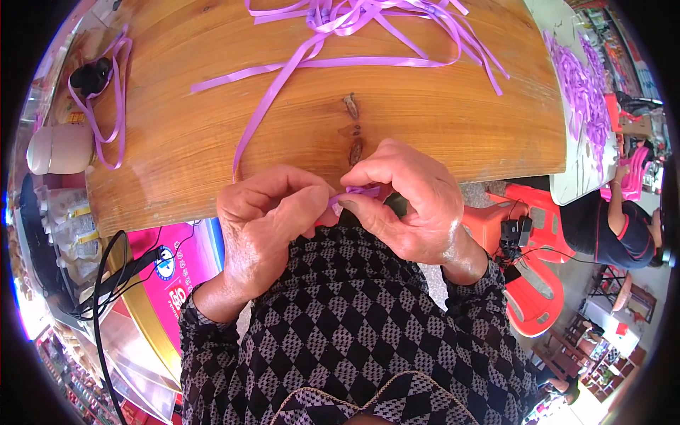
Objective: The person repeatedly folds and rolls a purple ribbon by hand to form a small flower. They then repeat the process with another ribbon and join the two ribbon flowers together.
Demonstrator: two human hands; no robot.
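Both hands meet at the near edge of the wooden table [453, 120], in front of my body. My left hand [273, 216] pinches a purple ribbon [336, 200] between thumb and fingertips. Thumb and forefinger of my right hand [407, 202] are closed on a folded or knotted part of the purple ribbon [363, 191]; the exact shape is partly hidden by the fingers. A long purple strip [268, 117] runs from behind my left hand up to a loose pile of purple ribbons [347, 18] at the table's far side. Whether that strip joins the held piece is hidden.
A purple ribbon loop with a black object [91, 76] lies at the table's left. Beside it stands a pale rounded container [60, 149]. More purple ribbons [581, 92] cover a white table at right. Red plastic stools [535, 297] stand below; another person [613, 227] sits beyond.
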